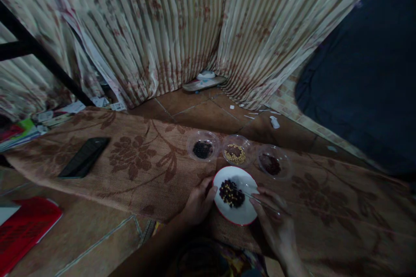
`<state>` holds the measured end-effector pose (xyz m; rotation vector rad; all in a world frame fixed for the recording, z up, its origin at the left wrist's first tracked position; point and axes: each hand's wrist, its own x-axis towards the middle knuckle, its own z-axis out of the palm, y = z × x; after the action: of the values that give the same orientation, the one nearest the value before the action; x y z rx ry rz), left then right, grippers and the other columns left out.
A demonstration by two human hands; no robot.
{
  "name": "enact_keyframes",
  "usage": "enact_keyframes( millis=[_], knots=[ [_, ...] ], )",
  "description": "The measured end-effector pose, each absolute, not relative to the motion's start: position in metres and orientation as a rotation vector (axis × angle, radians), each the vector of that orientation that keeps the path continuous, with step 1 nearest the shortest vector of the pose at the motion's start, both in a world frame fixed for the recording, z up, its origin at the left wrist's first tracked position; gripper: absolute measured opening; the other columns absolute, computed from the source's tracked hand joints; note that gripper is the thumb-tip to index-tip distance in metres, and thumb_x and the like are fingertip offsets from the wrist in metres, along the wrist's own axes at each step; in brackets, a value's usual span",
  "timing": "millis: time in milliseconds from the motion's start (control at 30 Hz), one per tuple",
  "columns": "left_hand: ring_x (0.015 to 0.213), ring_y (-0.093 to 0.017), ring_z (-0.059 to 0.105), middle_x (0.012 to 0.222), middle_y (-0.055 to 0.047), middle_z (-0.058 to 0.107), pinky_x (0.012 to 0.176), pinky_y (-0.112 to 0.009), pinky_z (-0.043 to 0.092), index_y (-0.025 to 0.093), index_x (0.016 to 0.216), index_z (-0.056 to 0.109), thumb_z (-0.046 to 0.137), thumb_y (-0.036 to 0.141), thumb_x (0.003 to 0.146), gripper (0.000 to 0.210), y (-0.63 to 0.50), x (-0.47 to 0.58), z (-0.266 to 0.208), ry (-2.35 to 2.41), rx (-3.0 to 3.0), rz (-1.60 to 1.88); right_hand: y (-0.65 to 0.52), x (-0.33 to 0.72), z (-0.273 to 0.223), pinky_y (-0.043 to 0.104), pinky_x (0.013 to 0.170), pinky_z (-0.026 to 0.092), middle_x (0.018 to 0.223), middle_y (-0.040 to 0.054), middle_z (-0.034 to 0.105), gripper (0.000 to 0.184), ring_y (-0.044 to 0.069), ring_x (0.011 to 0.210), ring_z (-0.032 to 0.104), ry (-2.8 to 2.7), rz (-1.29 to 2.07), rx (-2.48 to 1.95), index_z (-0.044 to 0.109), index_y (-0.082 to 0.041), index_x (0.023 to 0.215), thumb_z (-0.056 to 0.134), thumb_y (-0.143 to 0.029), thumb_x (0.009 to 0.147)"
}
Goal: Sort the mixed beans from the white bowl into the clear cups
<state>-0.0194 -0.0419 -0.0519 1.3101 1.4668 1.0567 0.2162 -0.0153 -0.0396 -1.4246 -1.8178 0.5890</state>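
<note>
A white bowl with a red rim (250,177) sits on the cloth in front of me. In it lies a heap of mixed dark and yellow beans (232,193). My left hand (199,199) grips the bowl's left rim, thumb over the edge. Over the right side of the bowl, my right hand (274,218) is closed on slim metal tweezers (264,204), their tip pointing at the beans. Behind the bowl stand three clear plastic cups: one with black beans (202,149), one with yellow beans (234,153), one with dark red beans (271,164).
A brown flowered cloth (130,186) covers the long table. On its left lies a dark phone or tablet (85,158), with papers (74,107) farther back. Beyond are striped curtains (182,21), a skateboard (204,83), and white scraps (274,122) on the tiled floor.
</note>
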Motion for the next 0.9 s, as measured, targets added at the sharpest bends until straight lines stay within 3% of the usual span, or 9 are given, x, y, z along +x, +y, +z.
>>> enact_keyframes(
  millis=[900],
  knots=[
    [0.095, -0.019, 0.066, 0.108, -0.005, 0.071, 0.088, -0.030, 0.050, 0.019, 0.122, 0.055, 0.044, 0.037, 0.095, 0.035, -0.0420, -0.0198, -0.0515, 1.458, 1.325, 1.072, -0.0124, 0.2094, -0.0428, 0.040, 0.085, 0.048, 0.109, 0.0058, 0.065, 0.017, 0.023, 0.103, 0.056, -1.842, 0.520, -1.347, 0.074, -0.028, 0.089, 0.064, -0.039, 0.083]
  ],
)
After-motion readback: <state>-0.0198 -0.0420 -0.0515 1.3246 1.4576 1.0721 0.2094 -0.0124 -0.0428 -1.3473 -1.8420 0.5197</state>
